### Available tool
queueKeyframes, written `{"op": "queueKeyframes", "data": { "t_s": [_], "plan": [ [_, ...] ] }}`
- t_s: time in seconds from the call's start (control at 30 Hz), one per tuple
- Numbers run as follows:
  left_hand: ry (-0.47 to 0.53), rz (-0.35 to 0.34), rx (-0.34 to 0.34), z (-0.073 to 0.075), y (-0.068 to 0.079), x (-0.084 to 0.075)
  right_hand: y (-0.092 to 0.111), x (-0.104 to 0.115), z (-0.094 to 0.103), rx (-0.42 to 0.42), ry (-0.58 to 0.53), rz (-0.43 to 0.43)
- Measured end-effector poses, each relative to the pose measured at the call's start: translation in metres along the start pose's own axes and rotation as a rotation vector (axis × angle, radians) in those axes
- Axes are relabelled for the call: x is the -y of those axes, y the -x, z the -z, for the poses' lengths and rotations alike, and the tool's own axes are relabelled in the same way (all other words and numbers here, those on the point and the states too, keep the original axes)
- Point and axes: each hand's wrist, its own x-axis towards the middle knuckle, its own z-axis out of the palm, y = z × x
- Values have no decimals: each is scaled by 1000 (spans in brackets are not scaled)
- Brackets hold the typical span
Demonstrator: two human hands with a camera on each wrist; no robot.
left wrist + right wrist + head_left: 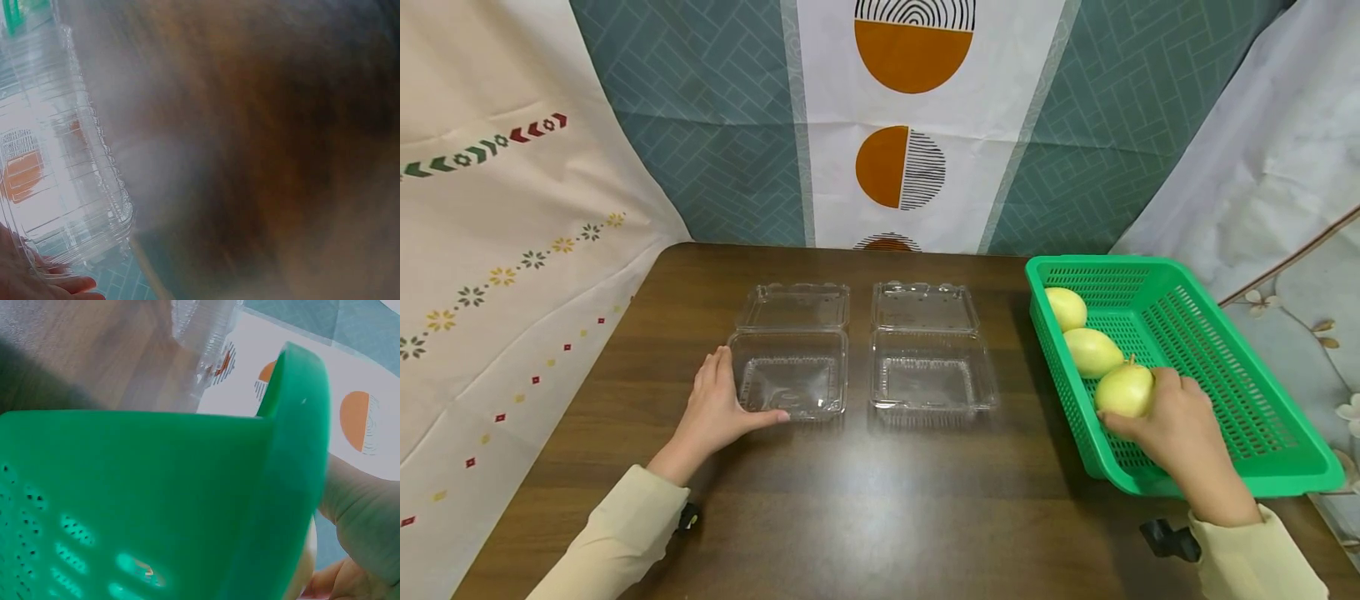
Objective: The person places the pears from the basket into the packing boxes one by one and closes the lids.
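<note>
My left hand (718, 406) lies at the left side of a clear plastic clamshell box (790, 408), fingers straight along its left edge and thumb stretched to its front edge. In the left wrist view, fingertips (78, 284) show by the box's corner. My right hand (1187, 429) reaches into a green plastic basket (1225, 333) and grips a pale yellow-green pear (1122, 390) with its stem up. Behind that one, two more pears, one in the middle (1093, 352) and one at the back (1066, 309), sit along the basket's left wall.
A second clear clamshell box (934, 375) stands open to the right of the first, lids of both folded back. All stand on a brown wooden table (880, 500). Patterned cloth (715, 125) hangs at the back and sides.
</note>
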Motion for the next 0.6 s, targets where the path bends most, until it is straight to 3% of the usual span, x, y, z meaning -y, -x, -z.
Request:
{"op": "queueKeyframes", "data": {
  "t_s": [0.6],
  "plan": [
    [-1, -2, -1, 1, 0, -1, -2, 16, 2, -164, -40, 47]
  ]
}}
